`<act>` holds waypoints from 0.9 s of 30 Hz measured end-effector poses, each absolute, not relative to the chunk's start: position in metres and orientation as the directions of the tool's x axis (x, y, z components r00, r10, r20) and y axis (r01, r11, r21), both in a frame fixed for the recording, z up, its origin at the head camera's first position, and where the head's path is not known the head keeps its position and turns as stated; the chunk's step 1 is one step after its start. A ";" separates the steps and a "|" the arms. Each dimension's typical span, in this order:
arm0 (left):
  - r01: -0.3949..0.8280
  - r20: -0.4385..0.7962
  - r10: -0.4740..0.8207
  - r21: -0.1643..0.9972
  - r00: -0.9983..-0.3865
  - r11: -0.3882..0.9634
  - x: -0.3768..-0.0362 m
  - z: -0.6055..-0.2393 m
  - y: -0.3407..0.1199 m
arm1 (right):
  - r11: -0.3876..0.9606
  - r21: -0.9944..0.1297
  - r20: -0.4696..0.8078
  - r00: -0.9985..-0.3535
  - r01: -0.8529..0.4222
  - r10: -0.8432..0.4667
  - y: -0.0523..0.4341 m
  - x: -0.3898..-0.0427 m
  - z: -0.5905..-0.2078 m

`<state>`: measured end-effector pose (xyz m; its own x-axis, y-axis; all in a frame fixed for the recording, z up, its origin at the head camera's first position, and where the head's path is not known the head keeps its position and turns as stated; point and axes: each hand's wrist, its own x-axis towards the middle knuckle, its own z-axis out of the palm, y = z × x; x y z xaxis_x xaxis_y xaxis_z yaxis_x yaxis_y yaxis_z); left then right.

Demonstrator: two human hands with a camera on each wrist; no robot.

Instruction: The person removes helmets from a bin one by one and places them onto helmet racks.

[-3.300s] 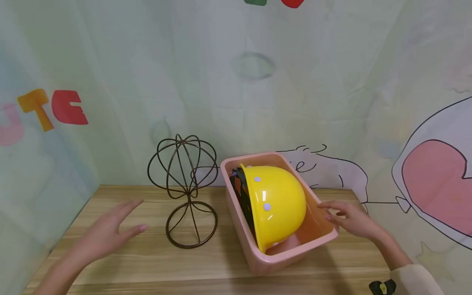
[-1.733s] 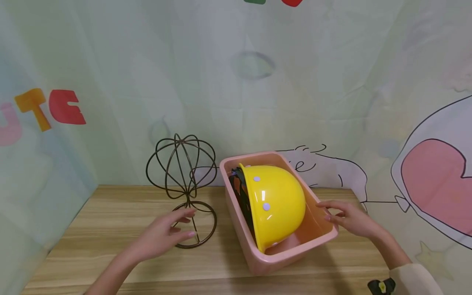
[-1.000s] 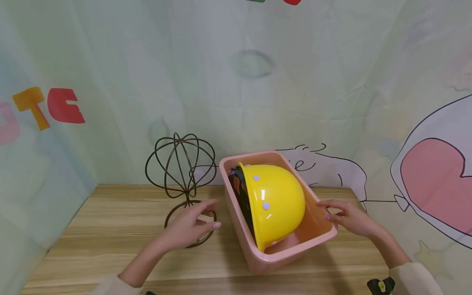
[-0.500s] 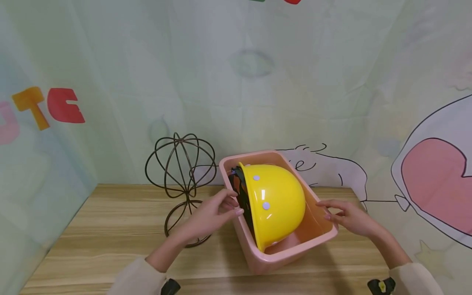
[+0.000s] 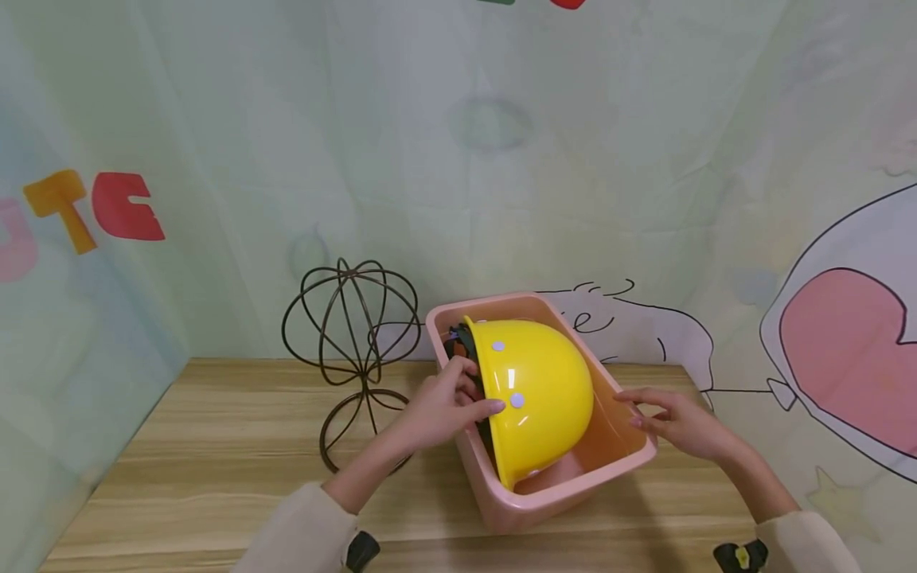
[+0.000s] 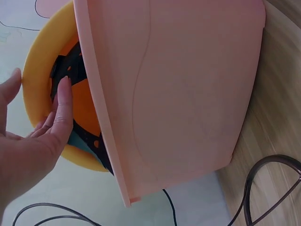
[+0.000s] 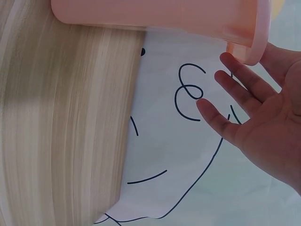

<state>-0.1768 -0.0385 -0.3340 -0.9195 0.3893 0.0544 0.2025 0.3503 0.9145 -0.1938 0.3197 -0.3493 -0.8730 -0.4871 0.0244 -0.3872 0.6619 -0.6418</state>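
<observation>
A yellow hard hat (image 5: 540, 390) lies on its side in a pink plastic bin (image 5: 544, 497) on the wooden table (image 5: 215, 461). My left hand (image 5: 476, 391) holds the hat's left brim, thumb on the yellow shell. In the left wrist view the fingers (image 6: 61, 108) reach inside against the black straps of the hard hat (image 6: 40, 66), above the bin's wall (image 6: 178, 94). My right hand (image 5: 641, 410) rests open at the bin's right rim. The right wrist view shows its spread fingers (image 7: 235, 80) just beside the rim's corner (image 7: 244, 47).
A dark wire hat stand (image 5: 351, 318) with a ring base stands left of the bin, just behind my left forearm; its base shows in the left wrist view (image 6: 268, 188). A printed backdrop hangs close behind and at both sides. Bare table lies to the left.
My left hand has swept right from the table's left side, past the wire stand, to the hat's brim. The right hand, bin and hat have stayed put.
</observation>
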 end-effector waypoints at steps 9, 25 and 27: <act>0.172 0.050 0.402 0.946 -0.914 0.275 -0.175 -0.334 -0.031 | 0.663 -0.645 0.026 -0.879 -0.379 -0.477 0.319 -0.194 -0.350; 0.072 -0.034 0.381 0.963 -0.924 0.261 -0.173 -0.332 -0.027 | 0.675 -0.640 0.016 -0.885 -0.366 -0.465 0.319 -0.193 -0.349; 0.070 -0.036 0.378 0.963 -0.925 0.262 -0.173 -0.331 -0.027 | 0.675 -0.638 0.020 -0.884 -0.370 -0.466 0.319 -0.193 -0.349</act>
<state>-0.1726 -0.0265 -0.3309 -0.9250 0.3783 -0.0356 0.0701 0.2621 0.9625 -0.1930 0.3185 -0.3492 -0.8844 -0.4664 0.0195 -0.3700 0.6749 -0.6384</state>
